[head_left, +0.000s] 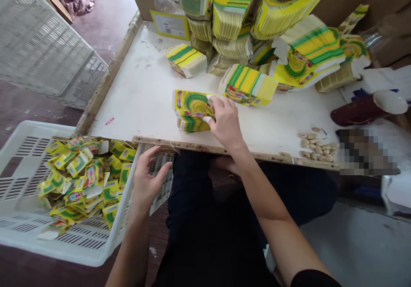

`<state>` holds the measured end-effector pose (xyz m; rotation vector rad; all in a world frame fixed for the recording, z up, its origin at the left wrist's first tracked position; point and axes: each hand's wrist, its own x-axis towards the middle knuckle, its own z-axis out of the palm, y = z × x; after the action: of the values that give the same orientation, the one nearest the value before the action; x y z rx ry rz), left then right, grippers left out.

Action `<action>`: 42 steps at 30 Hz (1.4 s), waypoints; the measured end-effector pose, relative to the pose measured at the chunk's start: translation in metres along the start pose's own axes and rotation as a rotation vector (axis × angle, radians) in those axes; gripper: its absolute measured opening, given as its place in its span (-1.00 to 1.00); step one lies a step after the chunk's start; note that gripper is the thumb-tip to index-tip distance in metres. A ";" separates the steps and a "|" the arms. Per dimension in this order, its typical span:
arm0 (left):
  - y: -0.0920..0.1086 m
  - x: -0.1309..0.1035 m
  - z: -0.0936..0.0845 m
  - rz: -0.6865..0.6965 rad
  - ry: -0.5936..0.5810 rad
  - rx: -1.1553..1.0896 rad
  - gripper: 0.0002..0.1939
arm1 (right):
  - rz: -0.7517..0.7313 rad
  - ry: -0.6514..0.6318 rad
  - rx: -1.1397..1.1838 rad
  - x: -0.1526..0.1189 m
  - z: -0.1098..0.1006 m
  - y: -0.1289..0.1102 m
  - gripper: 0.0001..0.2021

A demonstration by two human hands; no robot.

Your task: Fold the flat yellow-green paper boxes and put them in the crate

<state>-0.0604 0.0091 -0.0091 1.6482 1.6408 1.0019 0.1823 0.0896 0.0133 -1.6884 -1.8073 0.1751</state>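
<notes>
My right hand (pixel 224 118) grips the right end of a small stack of flat yellow-green printed cartons (pixel 192 109) near the table's front edge; white coverings show on its thumb and a fingertip. My left hand (pixel 149 175) is held over the right rim of a white crate, fingers apart and nothing in them. Many small yellow-green boxes (pixel 93 173) lie jumbled in that white crate (pixel 64 252). Behind the right hand, a bundle of cartons (pixel 247 85) rests on the white table (pixel 135 85), and a smaller bundle (pixel 186 61) lies farther left.
Tall stacks of flat cartons (pixel 233 15) stand along the table's back. At the right are a dark red mug (pixel 356 112) on its side, a pile of peanuts (pixel 317 147) and a pixelated patch. Another white crate (pixel 48 43) stands at the upper left. A wooden strip edges the table.
</notes>
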 end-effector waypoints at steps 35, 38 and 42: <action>0.032 0.003 -0.007 0.094 -0.205 -0.426 -0.10 | -0.190 -0.059 0.431 -0.111 -0.024 -0.019 -0.77; 0.040 0.002 -0.012 0.193 -0.466 -0.072 -0.02 | -0.342 -0.106 0.317 -0.112 -0.030 -0.025 -0.75; 0.047 -0.008 0.010 0.183 -0.585 0.137 -0.37 | -0.331 -0.089 0.395 -0.118 -0.029 -0.036 -0.77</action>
<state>-0.0265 -0.0003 0.0245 1.9721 1.1996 0.4215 0.1625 -0.0354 0.0120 -1.1101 -1.9358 0.4373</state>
